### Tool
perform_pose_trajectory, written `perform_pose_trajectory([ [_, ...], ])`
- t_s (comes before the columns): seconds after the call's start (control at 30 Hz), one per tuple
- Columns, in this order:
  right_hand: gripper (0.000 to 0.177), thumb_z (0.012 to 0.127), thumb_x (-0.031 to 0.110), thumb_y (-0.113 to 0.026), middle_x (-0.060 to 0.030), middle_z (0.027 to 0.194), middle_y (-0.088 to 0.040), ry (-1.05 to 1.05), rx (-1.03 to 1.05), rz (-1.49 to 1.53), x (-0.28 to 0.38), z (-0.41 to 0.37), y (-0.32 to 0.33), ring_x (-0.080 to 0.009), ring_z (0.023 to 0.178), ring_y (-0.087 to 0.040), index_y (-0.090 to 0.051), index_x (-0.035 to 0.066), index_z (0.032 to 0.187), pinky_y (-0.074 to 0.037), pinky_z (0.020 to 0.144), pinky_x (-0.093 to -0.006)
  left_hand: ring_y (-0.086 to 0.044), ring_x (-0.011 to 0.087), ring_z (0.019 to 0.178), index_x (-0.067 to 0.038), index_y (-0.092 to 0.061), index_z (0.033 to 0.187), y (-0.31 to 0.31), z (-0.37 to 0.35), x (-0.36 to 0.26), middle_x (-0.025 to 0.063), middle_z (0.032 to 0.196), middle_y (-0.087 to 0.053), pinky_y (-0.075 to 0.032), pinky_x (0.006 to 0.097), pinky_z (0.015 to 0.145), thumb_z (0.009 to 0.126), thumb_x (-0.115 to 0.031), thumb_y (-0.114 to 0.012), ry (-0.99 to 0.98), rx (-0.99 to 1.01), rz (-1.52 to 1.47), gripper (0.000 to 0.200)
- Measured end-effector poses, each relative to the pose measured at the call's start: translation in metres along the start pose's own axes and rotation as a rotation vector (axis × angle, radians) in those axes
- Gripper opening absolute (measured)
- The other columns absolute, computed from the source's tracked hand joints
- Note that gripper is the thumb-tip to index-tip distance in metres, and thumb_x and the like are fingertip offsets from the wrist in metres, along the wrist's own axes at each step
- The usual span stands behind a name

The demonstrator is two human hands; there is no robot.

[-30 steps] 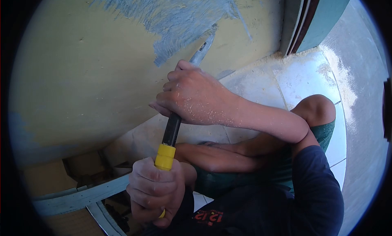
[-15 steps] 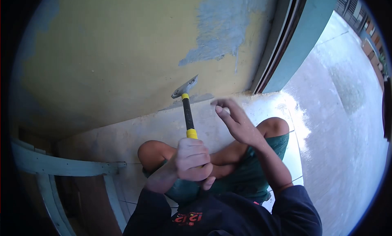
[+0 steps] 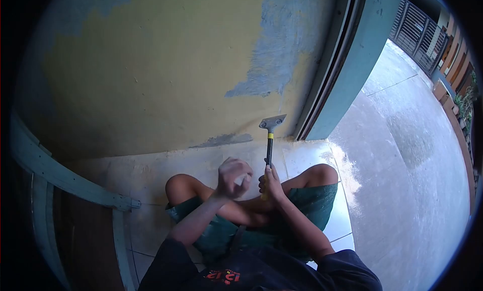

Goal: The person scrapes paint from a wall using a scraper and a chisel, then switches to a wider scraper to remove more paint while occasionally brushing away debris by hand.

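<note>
The scraper (image 3: 273, 123) stands upright, its wide metal blade at the top, close to the lower wall. My right hand (image 3: 271, 184) is closed around its black and yellow handle, over my crossed legs. To the left, my left hand (image 3: 234, 177) is raised and closed, blurred by motion. A small pale thing shows between its fingers, too unclear to name. The two hands are apart. Behind the blade, the yellow wall (image 3: 176, 74) bears rough blue-grey patches (image 3: 276, 44).
A blue-green door frame (image 3: 347, 84) stands at the right of the wall, with concrete ground (image 3: 397, 155) and a metal gate (image 3: 415, 31) beyond. A blue-green wooden frame (image 3: 75, 183) is at the left. Pale floor tiles (image 3: 334, 218) lie under my legs.
The scraper has passed from my left hand to my right hand and moved right. My left hand has let go of its handle and closed near a small pale thing. The view has shifted.
</note>
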State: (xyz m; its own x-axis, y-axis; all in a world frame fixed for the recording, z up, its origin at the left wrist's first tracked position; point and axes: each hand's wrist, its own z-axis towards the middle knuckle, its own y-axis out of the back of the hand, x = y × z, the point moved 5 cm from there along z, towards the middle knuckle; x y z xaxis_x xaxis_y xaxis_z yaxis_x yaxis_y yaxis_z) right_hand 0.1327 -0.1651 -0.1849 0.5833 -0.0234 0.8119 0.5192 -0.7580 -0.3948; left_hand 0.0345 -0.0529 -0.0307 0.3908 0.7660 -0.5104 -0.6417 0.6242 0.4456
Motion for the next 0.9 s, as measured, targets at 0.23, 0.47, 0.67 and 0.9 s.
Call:
perform_pose_trajectory([
  [0.23,0.048,0.099,0.057,-0.033,0.0057,0.048,-0.031,0.106,0.061,0.055,-0.028,0.037,-0.057,-0.0064,0.034,-0.029,-0.045,0.012,0.091,-0.023,0.032,-0.0235,-0.061,0.0194,0.092,-0.004,-0.048,0.122,-0.065,-0.008,0.177,0.01,0.098,-0.062,-0.048,0.033,0.079,0.097,-0.056,-0.031,1.13,0.114,-0.693,0.06],
  [0.47,0.048,0.103,0.046,-0.029,0.005,0.05,-0.039,0.249,0.009,-0.054,-0.099,0.114,-0.041,-0.0057,0.039,-0.034,-0.046,0.009,0.078,-0.027,0.036,-0.0244,-0.027,0.0058,0.038,-0.013,-0.04,0.077,-0.116,-0.045,0.203,-0.0037,0.054,-0.031,-0.023,0.0216,0.034,0.097,-0.061,-0.034,1.113,-0.181,-0.951,0.053],
  [0.67,0.052,0.105,0.042,-0.024,0.0039,0.053,-0.042,0.197,-0.042,-0.123,-0.104,0.111,-0.041,-0.006,0.043,-0.038,-0.047,0.007,0.074,-0.029,0.04,-0.0248,-0.03,0.0047,0.042,-0.013,-0.042,0.077,-0.121,-0.058,0.217,-0.0044,0.055,-0.034,-0.026,0.0205,0.038,0.098,-0.059,-0.033,1.189,-0.214,-0.911,0.051],
  [0.9,0.051,0.105,0.039,-0.027,0.0026,0.055,-0.044,0.324,-0.194,-0.288,-0.102,0.116,-0.033,-0.0069,0.049,-0.04,-0.049,0.002,0.077,-0.032,0.044,-0.0264,-0.029,0.0044,0.042,-0.012,-0.041,0.077,-0.125,-0.055,0.216,-0.0042,0.055,-0.034,-0.025,0.0205,0.04,0.1,-0.056,-0.031,1.18,-0.226,-0.935,0.051],
])
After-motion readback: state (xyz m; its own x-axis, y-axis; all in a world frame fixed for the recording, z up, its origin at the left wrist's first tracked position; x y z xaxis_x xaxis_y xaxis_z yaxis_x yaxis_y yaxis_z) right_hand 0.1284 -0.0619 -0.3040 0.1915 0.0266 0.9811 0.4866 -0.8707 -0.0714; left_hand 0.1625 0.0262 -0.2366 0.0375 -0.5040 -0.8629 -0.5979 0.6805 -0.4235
